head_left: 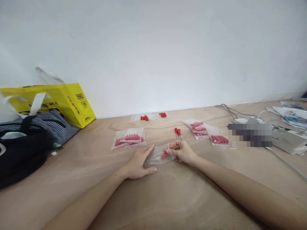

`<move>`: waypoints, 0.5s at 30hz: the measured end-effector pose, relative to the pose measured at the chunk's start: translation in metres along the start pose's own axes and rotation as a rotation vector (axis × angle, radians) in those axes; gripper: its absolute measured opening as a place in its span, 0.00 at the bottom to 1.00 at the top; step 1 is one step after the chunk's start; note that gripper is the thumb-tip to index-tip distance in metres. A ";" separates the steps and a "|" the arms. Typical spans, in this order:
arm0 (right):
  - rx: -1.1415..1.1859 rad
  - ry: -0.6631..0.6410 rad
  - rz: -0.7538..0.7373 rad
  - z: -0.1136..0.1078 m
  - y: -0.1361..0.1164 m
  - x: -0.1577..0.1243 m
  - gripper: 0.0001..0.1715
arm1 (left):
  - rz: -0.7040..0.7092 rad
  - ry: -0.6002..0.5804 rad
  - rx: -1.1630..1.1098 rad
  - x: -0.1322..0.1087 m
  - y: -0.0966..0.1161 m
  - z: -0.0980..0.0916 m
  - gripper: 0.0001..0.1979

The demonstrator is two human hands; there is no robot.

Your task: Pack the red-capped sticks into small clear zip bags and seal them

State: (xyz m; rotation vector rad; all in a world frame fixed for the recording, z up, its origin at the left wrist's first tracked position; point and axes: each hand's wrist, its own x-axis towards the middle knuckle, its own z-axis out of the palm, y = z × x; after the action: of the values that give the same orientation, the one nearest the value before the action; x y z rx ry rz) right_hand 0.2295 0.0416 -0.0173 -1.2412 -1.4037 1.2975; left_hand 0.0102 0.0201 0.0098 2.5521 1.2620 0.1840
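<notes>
Flat on the table lies a clear zip bag with a few red-bulbed droppers inside. My left hand rests palm down at the bag's left end, fingers and thumb spread apart. At the other end, my right hand pinches the bag's edge by its mouth. Two more droppers with red bulbs stick up from behind the right hand's fingers, their thin clear stems partly hidden by that hand.
Filled bags of red-bulbed droppers lie left and right. Loose droppers lie on plastic by the wall. A yellow bag and black bag stand left. A power strip and cables lie right.
</notes>
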 end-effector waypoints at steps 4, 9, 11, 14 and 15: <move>-0.010 -0.010 -0.026 0.006 -0.004 0.001 0.14 | 0.014 -0.051 -0.002 -0.002 0.002 -0.006 0.43; 0.007 -0.071 -0.038 0.003 -0.003 0.002 0.11 | 0.072 -0.069 -0.083 -0.006 -0.005 -0.013 0.40; 0.011 -0.064 -0.038 0.002 -0.001 0.003 0.09 | 0.106 -0.051 -0.123 -0.009 -0.009 -0.015 0.33; -0.015 0.000 -0.020 0.002 0.001 0.005 0.08 | 0.165 0.077 -0.139 -0.013 -0.013 -0.016 0.21; -0.031 0.023 -0.019 0.002 0.002 0.005 0.08 | 0.188 0.126 -0.137 -0.015 -0.014 -0.016 0.17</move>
State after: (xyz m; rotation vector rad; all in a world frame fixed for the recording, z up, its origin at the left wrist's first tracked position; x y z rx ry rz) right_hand 0.2265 0.0463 -0.0198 -1.2562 -1.4207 1.2490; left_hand -0.0131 0.0194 0.0208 2.5713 1.0109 0.4613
